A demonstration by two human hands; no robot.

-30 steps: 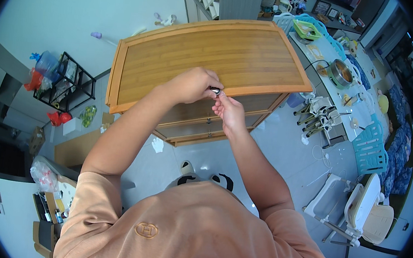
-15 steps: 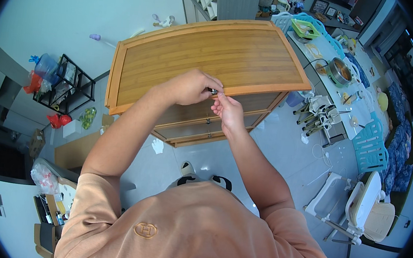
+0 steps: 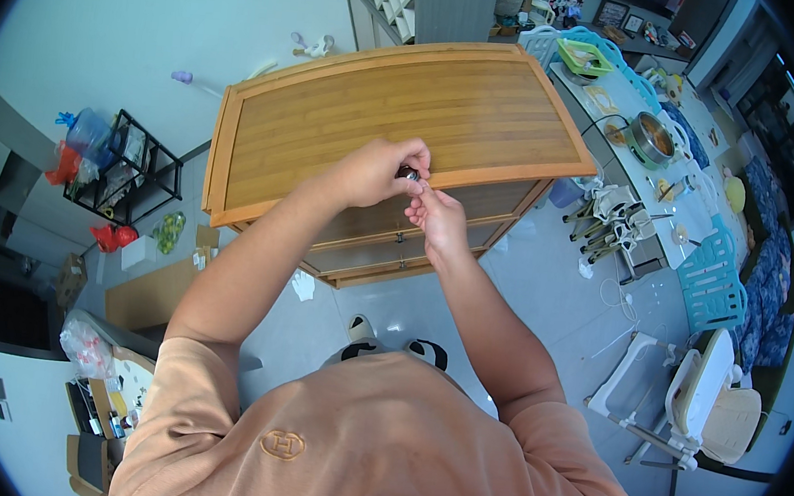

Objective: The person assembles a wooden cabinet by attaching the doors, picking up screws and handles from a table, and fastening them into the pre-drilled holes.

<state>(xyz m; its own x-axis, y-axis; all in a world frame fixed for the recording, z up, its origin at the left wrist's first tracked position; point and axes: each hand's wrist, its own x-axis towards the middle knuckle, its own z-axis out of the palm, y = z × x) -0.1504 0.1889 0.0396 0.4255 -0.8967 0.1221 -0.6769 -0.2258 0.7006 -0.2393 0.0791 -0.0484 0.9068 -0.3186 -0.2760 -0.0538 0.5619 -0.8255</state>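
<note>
Shiny dark piece [image 3: 409, 173] held at front of wooden cabinet [image 3: 401, 105]

It is pinched by the left hand [image 3: 376, 171]; the right hand [image 3: 440, 222] is closed (on what cannot be told). Its long way is hidden by fingers. The cabinet is stretched left to right. Since before, the left hand has been turned slightly.

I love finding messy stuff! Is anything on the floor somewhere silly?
Yes. A white thing, perhaps a glove, lies on the floor just this side of the cabinet, and a small white scrap lies to the cabinet's right. They look odd because they seem dropped there.
</note>
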